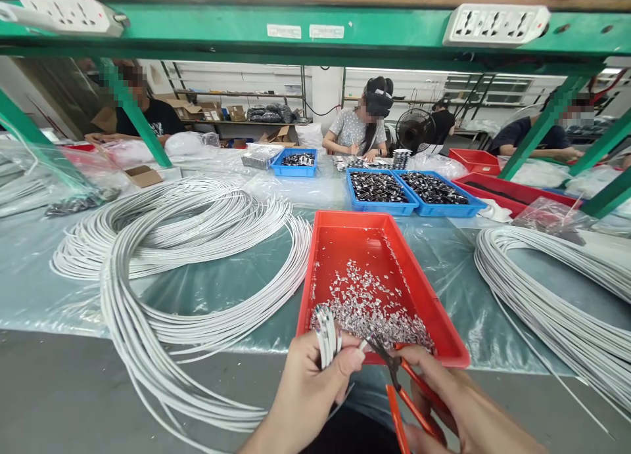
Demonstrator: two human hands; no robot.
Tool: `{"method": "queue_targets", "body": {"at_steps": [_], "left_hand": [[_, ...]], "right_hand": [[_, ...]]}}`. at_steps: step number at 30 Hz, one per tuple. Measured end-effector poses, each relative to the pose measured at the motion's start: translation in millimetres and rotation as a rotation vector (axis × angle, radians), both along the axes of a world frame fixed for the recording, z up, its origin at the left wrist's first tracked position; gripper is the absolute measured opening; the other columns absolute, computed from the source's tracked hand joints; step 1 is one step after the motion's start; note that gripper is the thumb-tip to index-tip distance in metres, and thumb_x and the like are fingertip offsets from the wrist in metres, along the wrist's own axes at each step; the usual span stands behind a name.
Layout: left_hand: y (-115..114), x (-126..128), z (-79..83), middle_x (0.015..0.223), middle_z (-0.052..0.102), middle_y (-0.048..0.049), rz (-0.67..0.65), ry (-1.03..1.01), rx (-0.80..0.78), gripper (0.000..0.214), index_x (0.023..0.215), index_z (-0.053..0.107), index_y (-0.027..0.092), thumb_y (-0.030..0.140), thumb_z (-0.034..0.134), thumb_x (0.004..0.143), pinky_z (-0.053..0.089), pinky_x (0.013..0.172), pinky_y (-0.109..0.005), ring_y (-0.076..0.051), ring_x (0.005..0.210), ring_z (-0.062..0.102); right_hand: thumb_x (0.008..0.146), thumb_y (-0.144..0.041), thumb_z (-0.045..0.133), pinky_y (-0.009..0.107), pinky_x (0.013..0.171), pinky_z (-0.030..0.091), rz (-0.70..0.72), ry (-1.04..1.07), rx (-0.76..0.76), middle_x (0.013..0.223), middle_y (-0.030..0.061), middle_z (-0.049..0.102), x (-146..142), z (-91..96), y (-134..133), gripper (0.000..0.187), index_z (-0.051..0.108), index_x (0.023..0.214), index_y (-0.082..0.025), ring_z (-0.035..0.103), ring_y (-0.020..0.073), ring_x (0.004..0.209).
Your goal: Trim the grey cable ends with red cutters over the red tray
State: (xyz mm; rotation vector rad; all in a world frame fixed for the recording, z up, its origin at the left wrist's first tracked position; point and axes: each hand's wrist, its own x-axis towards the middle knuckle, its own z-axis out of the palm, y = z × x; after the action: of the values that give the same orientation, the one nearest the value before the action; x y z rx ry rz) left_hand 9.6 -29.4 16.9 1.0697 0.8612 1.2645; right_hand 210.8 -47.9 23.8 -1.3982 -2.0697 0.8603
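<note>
Near the front edge of the red tray, my left hand (320,375) is closed around a bunch of white cables (326,339), their ends pointing up. Between its thumb and index finger one cable end sticks out to the right. My right hand (444,401) grips scissors (411,391) with red-orange handles, and their dark blades meet that cable end. Beneath the blades lies the red tray (428,290), with many small silvery-white scraps (367,303) heaped toward its near side. From my left hand the cables run into a large coil (123,296) on the left.
More coiled white cable (557,276) lies at the right. Beyond the tray stand blue trays (382,207) of dark small parts. A green frame (315,30) with power strips (495,24) spans overhead. Several people sit at work across the table, one person (357,122) straight ahead.
</note>
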Motion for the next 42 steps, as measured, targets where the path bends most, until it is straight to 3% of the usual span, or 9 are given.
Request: {"method": "queue_targets", "body": {"at_steps": [2, 4, 9, 13, 19, 23, 30, 37, 42], "left_hand": [[-3, -7, 0.8, 0.05, 0.055, 0.0049, 0.013, -0.162, 0.022, 0.022, 0.07, 0.064, 0.018, 0.038, 0.069, 0.074, 0.02, 0.035, -0.014, 0.0, 0.032, 0.032], [-5, -11, 2.8, 0.058, 0.061, 0.0029, 0.07, -0.232, 0.016, 0.02, 0.073, 0.065, 0.019, 0.038, 0.07, 0.073, 0.02, 0.035, -0.012, 0.001, 0.031, 0.036], [-3, 0, 2.3, 0.046, 0.052, 0.0047, -0.021, -0.073, -0.038, 0.028, 0.069, 0.061, 0.013, 0.039, 0.073, 0.069, 0.024, 0.036, -0.014, -0.002, 0.032, 0.037], [-1, 11, 2.5, 0.045, 0.041, 0.0084, -0.054, -0.04, -0.025, 0.025, 0.069, 0.06, 0.014, 0.036, 0.07, 0.072, 0.03, 0.039, -0.014, -0.003, 0.039, 0.034], [1, 7, -2.9, 0.052, 0.055, 0.0029, -0.216, -0.17, -0.085, 0.032, 0.073, 0.059, 0.014, 0.044, 0.071, 0.07, 0.035, 0.038, -0.014, -0.005, 0.038, 0.049], [6, 6, -11.0, 0.053, 0.06, 0.0006, -0.266, -0.296, -0.107, 0.032, 0.073, 0.059, 0.013, 0.041, 0.074, 0.068, 0.035, 0.037, -0.013, -0.004, 0.036, 0.048], [11, 3, -16.1, 0.045, 0.049, 0.0048, -0.445, -0.427, -0.158, 0.029, 0.07, 0.055, 0.015, 0.038, 0.072, 0.07, 0.021, 0.029, -0.014, -0.002, 0.028, 0.032], [15, -8, -12.8, 0.045, 0.048, 0.0048, -0.395, -0.265, -0.108, 0.03, 0.072, 0.056, 0.014, 0.041, 0.071, 0.071, 0.018, 0.031, -0.015, -0.002, 0.031, 0.028], [15, -8, -8.3, 0.056, 0.056, 0.0007, -0.226, -0.103, -0.083, 0.034, 0.075, 0.059, 0.013, 0.045, 0.069, 0.071, 0.026, 0.038, -0.016, -0.003, 0.037, 0.037]], "right_hand": [[0.072, -0.032, 0.063, 0.036, 0.055, 0.056, -0.055, -0.043, 0.055, 0.073, 0.0074, 0.069, 5, -0.7, 8, 0.043, 0.058, 0.113, -0.022, 0.065, 0.0259, 0.061], [0.074, -0.031, 0.063, 0.036, 0.057, 0.053, -0.13, 0.054, 0.085, 0.061, 0.0019, 0.063, 4, 0.5, 17, 0.044, 0.056, 0.115, -0.02, 0.06, 0.0225, 0.057], [0.07, -0.025, 0.072, 0.023, 0.044, 0.043, -0.087, 0.62, -0.152, 0.047, -0.0087, 0.044, -24, 8.2, 26, 0.023, 0.067, 0.092, -0.02, 0.049, 0.0106, 0.04], [0.075, -0.03, 0.068, 0.02, 0.037, 0.028, -0.008, 0.762, -0.151, 0.044, -0.0094, 0.04, -44, 8.4, 28, 0.013, 0.068, 0.08, -0.018, 0.036, 0.0065, 0.034], [0.07, -0.038, 0.071, 0.024, 0.045, 0.038, 0.004, 0.902, -0.196, 0.049, -0.0044, 0.053, -52, 1.5, 36, 0.02, 0.068, 0.075, -0.019, 0.047, 0.0114, 0.041], [0.068, -0.039, 0.073, 0.021, 0.043, 0.031, 0.02, 0.922, -0.194, 0.046, -0.0071, 0.046, -55, -0.7, 40, 0.021, 0.064, 0.067, -0.02, 0.04, 0.0089, 0.04], [0.061, -0.02, 0.078, 0.023, 0.043, 0.019, -0.021, 0.872, -0.139, 0.045, -0.0097, 0.035, -55, 1.8, 41, 0.014, 0.065, 0.063, -0.021, 0.026, 0.0084, 0.043], [0.067, -0.02, 0.07, 0.023, 0.042, 0.016, -0.007, 0.674, -0.052, 0.048, -0.0105, 0.028, -54, 18.0, 35, 0.013, 0.059, 0.061, -0.019, 0.022, 0.008, 0.044], [0.071, -0.025, 0.066, 0.023, 0.044, 0.023, -0.015, 0.667, 0.007, 0.052, -0.0079, 0.034, -57, 16.7, 38, 0.018, 0.053, 0.06, -0.02, 0.027, 0.0098, 0.048]]}}
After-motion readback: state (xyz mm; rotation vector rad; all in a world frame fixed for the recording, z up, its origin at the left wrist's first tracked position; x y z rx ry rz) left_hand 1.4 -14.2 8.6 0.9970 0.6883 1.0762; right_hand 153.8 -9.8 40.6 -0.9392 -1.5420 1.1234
